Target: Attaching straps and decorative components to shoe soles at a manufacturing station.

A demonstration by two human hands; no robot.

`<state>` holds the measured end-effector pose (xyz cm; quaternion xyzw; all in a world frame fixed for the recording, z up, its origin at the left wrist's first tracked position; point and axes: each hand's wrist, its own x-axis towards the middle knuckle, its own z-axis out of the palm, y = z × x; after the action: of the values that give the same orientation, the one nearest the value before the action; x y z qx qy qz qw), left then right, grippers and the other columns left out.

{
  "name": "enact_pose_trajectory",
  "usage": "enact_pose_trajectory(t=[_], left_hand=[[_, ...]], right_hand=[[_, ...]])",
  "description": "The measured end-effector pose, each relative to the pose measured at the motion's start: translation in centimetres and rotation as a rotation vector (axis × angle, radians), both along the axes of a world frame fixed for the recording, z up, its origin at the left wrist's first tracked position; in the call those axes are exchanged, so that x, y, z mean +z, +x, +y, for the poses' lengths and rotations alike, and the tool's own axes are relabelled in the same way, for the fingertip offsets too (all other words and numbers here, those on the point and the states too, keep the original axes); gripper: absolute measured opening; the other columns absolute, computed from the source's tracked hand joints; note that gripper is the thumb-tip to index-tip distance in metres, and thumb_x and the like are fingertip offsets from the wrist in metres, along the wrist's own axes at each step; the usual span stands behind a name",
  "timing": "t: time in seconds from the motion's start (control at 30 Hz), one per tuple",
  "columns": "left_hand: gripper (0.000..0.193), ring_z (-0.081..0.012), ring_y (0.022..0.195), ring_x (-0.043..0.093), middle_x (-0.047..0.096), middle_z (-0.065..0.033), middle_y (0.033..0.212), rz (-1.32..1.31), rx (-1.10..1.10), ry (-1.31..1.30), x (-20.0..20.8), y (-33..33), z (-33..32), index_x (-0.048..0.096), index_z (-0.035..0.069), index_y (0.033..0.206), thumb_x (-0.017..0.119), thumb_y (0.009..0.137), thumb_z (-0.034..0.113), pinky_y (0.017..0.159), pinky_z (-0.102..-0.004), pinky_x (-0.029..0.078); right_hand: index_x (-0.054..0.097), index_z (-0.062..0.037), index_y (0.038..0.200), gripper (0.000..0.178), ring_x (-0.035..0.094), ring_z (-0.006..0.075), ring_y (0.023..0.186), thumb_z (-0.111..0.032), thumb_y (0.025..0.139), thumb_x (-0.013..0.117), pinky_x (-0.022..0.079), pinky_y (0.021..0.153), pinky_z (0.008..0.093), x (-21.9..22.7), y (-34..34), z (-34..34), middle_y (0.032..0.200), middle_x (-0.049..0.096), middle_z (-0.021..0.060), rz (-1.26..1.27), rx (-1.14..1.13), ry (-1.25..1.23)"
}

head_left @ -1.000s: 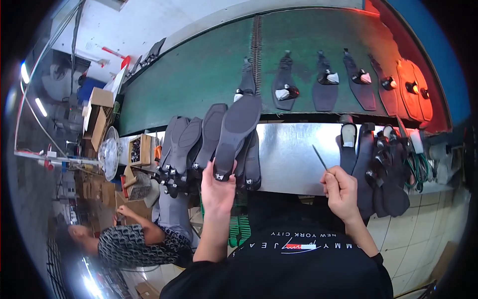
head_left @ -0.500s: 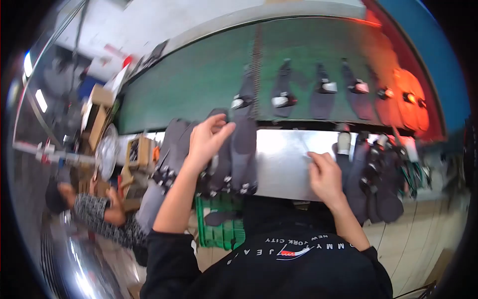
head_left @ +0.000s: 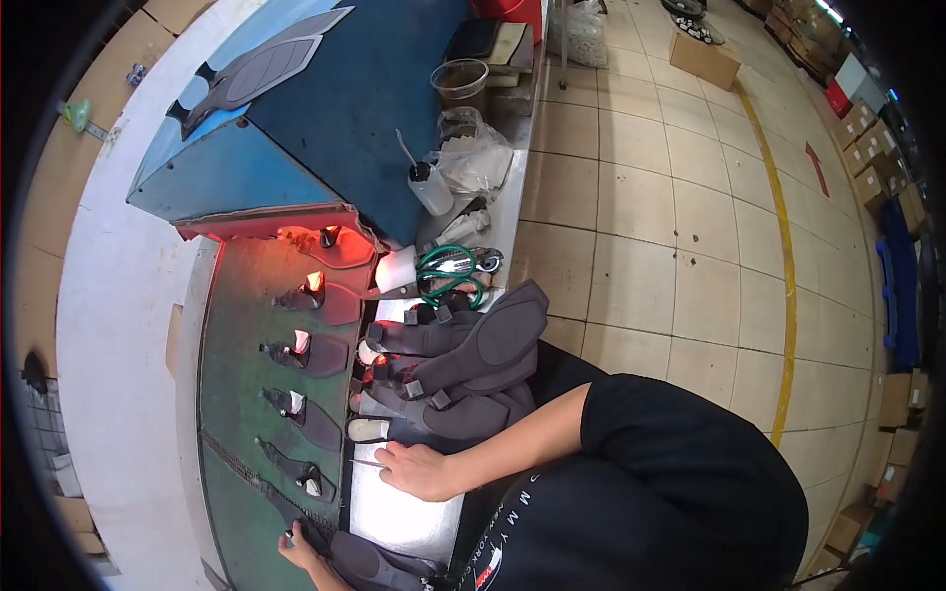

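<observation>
At the lower left, my left hand (head_left: 301, 550) reaches the green belt's edge, its thumb and forefinger closed around the small dark-and-white part of a dark grey sole-shaped piece (head_left: 287, 506). Another dark grey piece (head_left: 357, 558) lies right beside that hand. My right hand (head_left: 419, 472) is closed on a thin pointed tool (head_left: 367, 463), over the shiny metal plate (head_left: 399, 517). What kind of tool it is cannot be made out. Just beyond that hand, several dark grey pieces (head_left: 493, 340) lie heaped with small dark blocks on them.
Several similar pieces lie in a row on the green belt (head_left: 232, 473), which leads into a blue housing (head_left: 212, 172) glowing orange inside. Green-handled scissors (head_left: 445, 266), a white bottle (head_left: 431, 189) and a plastic tub (head_left: 460, 81) stand on the side ledge. Tiled floor (head_left: 631, 256) extends to the right.
My view has swung toward the right, showing the blue housing and the floor. My left hand has moved from above the pieces to one at the belt. My right hand stays over the plate.
</observation>
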<state>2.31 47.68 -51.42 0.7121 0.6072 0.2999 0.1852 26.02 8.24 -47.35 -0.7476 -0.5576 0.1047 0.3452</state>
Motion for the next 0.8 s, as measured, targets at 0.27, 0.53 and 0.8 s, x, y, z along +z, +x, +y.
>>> enact_pose_trajectory(t=[0.27,0.53,0.8], left_hand=[[0.034,-0.0165,0.075,0.061,0.065,-0.0044,0.079,-0.433,-0.029,0.139,6.4,2.7,1.4,0.061,-0.001,0.098,0.076,0.076,0.020,0.074,-0.0300,0.050],[0.026,-0.0159,0.075,0.057,0.063,-0.0068,0.093,-0.925,-0.465,-0.392,22.0,5.0,-11.8,0.057,0.003,0.104,0.066,0.084,0.018,0.070,-0.0300,0.050],[0.019,-0.0156,0.073,0.059,0.064,-0.0074,0.089,-0.691,-0.513,-0.784,17.6,5.1,-27.6,0.059,0.007,0.101,0.058,0.089,0.021,0.060,-0.0274,0.050]], right_hand=[[0.055,-0.0028,0.099,0.025,0.048,0.0303,0.096,-0.012,0.077,0.062,0.049,0.069,0.0372,0.9,0.0,0.0,0.105,0.044,0.0163,0.030,-0.018,0.259],[0.049,-0.0061,0.097,0.024,0.052,0.0184,0.108,-0.012,0.083,0.068,0.044,0.091,0.0353,9.6,5.3,-1.3,0.108,0.056,0.0076,1.159,0.331,0.505],[0.036,-0.0079,0.096,0.040,0.044,0.0158,0.123,0.003,0.077,0.070,0.035,0.103,0.0343,13.0,4.8,-2.4,0.121,0.050,0.0114,1.640,0.786,0.887]])
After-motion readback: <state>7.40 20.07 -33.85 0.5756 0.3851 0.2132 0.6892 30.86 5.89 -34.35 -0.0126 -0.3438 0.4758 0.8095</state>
